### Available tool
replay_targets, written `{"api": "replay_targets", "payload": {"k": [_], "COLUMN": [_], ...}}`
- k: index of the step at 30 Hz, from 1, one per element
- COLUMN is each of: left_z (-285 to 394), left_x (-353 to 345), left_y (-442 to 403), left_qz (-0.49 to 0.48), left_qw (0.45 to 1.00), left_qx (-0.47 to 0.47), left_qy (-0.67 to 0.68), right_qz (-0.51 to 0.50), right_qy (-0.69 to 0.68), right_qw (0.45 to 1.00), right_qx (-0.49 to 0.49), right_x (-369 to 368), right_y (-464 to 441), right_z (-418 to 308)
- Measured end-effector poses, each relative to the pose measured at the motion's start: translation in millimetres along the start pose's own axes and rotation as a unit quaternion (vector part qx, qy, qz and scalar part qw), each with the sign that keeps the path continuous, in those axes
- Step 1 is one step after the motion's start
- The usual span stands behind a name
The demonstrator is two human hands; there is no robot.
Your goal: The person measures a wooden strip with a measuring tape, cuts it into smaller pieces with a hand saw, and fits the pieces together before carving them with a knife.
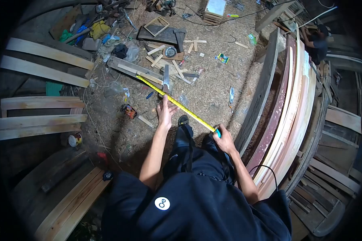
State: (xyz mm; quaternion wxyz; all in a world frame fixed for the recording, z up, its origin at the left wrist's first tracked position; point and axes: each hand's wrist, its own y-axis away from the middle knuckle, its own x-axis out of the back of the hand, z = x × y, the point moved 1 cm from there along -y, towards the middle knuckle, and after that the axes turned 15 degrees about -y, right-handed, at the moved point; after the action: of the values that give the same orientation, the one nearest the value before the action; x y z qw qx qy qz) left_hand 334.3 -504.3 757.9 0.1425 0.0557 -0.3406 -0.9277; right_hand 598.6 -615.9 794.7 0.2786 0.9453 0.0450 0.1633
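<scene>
A yellow tape measure blade (185, 109) stretches diagonally in front of me, from upper left down to my right hand. My right hand (225, 141) is closed around the teal case of the tape measure (218, 133). Stretched out, the fingers of my left hand (165, 115) are apart, with a fingertip at the lower edge of the blade; whether it presses on it I cannot tell. Just beyond that hand a handsaw (166, 76) points away from me, partly covered by the tape. The blade's far end is over a wooden plank (124, 69).
Long boards (287, 116) are stacked along my right. More planks (44, 120) stick out from the left. Wood offcuts (179, 70), a power tool (129, 111) and a tin (74, 140) lie on the shavings-covered floor (213, 88). Another person (318, 44) is at the far right.
</scene>
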Motion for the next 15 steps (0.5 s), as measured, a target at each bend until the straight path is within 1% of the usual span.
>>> {"api": "replay_targets", "payload": {"k": [2, 4, 7, 11, 13, 15], "left_z": [-0.7, -4.5, -5.9, -15.8, -15.7, -15.3], "left_x": [-0.9, 1.2, 3.8, 12.0, 14.2, 21.7], "left_y": [4.7, 10.8, 15.2, 16.1, 14.4, 10.3], "left_qz": [0.017, 0.058, 0.071, 0.067, 0.072, 0.082], "left_qw": [1.000, 0.998, 0.997, 0.997, 0.996, 0.994], "left_qx": [-0.001, 0.004, 0.024, 0.025, 0.024, 0.031], "left_qy": [0.001, 0.012, 0.024, 0.040, 0.050, 0.062], "right_qz": [-0.009, -0.034, -0.060, -0.072, -0.077, -0.084], "right_qy": [0.005, 0.014, 0.032, 0.040, 0.035, 0.040], "right_qw": [1.000, 0.999, 0.998, 0.996, 0.995, 0.994], "right_qx": [0.004, 0.011, 0.012, 0.025, 0.053, 0.055], "right_x": [3.0, 6.7, 13.6, 15.2, 15.4, 10.8], "right_y": [-1.2, 2.9, 3.2, 1.7, -1.1, -3.1], "right_z": [3.5, -1.2, -9.6, -6.8, -12.5, -20.1]}}
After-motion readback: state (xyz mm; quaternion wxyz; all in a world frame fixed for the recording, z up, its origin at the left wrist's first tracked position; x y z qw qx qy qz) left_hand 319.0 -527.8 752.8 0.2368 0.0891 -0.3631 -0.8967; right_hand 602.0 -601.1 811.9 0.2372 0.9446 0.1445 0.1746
